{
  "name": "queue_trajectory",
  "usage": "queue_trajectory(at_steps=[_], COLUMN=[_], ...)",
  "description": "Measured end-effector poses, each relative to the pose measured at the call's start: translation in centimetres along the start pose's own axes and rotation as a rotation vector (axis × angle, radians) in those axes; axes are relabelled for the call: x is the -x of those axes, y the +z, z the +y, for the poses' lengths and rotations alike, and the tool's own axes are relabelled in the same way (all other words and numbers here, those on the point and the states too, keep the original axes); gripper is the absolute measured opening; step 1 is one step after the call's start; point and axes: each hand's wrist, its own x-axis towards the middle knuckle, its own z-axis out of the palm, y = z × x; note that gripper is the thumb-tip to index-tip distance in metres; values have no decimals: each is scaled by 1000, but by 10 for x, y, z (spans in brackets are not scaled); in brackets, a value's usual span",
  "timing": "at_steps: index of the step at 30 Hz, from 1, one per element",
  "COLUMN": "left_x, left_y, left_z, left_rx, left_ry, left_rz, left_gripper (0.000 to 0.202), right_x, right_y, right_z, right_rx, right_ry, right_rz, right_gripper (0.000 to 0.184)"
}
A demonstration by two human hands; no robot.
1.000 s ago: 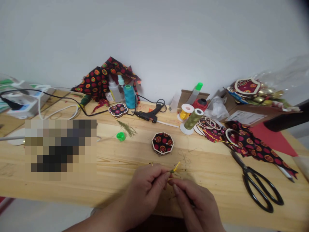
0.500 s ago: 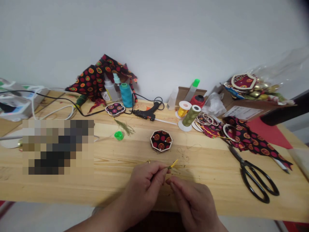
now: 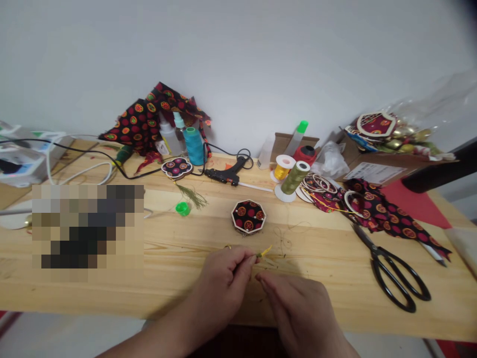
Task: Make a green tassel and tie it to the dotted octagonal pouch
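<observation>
A small bundle of green and yellow thread (image 3: 264, 252) pokes out between the thumb and forefinger of my left hand (image 3: 225, 278), which pinches it just above the wooden table (image 3: 149, 293). Close beside it, my right hand (image 3: 301, 303) has thumb and fingertips pressed together; anything between them is hidden or too fine to see. Beyond both hands lies an octagonal ornament (image 3: 248, 217), black patterned fabric in a pale wooden frame. Loose thin threads (image 3: 285, 238) lie to its right.
Black-handled scissors (image 3: 391, 268) lie at right. Farther back are a glue gun (image 3: 225, 174), thread spools (image 3: 295, 178), a teal thread cone (image 3: 194, 146), a green cap (image 3: 182, 209), a tasselled ornament (image 3: 176, 168) and patterned fabric (image 3: 391, 209). A blurred patch covers the left side.
My right hand has drawn slightly back from my left fingertips, widening the gap. My left hand keeps its pinch on the thread bundle, whose yellow end has shifted slightly.
</observation>
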Motion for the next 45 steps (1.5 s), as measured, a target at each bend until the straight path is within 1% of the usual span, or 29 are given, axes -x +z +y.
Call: queue_trajectory(at_steps=[5, 8, 10, 11, 13, 14, 17, 21, 25, 29, 34, 37, 40, 45], left_x=[0, 2, 4, 5, 6, 7, 5, 3, 1, 1, 1, 2, 3, 2], left_y=[-3, -7, -9, -10, -12, -12, -13, -11, -7, -5, -4, -4, -4, -3], left_z=[-1, 2, 6, 7, 10, 11, 11, 9, 6, 4, 4, 4, 4, 5], left_rx=[-31, 2, 39, 58, 102, 134, 289, 486, 497, 454, 400, 399, 428, 476], left_ry=[44, 81, 99, 104, 100, 85, -8, -113, -170, -210, -216, -220, -234, -249], left_rz=[-118, -203, -293, -335, -401, -417, -393, -285, -182, -116, -83, -74, -79, -136], left_gripper=[27, 26, 26, 26, 25, 24, 27, 28, 29, 30, 30, 28, 29, 30], right_x=[-9, -14, -17, -19, -21, -22, -23, -19, -14, -11, -9, -8, -8, -9], right_y=[-13, -24, -31, -34, -37, -38, -35, -22, -9, -2, 5, 6, 5, 2], right_z=[-3, -2, 3, 6, 13, 17, 25, 22, 13, 7, 3, 2, 3, 7], right_rx=[319, 390, 323, 246, 38, -69, -327, -558, -666, -694, -767, -792, -749, -637], right_ry=[-160, -202, -178, -149, -71, -25, 122, 263, 376, 397, 530, 562, 559, 481], right_rz=[45, 24, -18, -53, -128, -145, -133, -67, 64, 129, 197, 200, 179, 161], right_gripper=[33, 36, 34, 32, 25, 22, 19, 17, 17, 18, 16, 15, 16, 18])
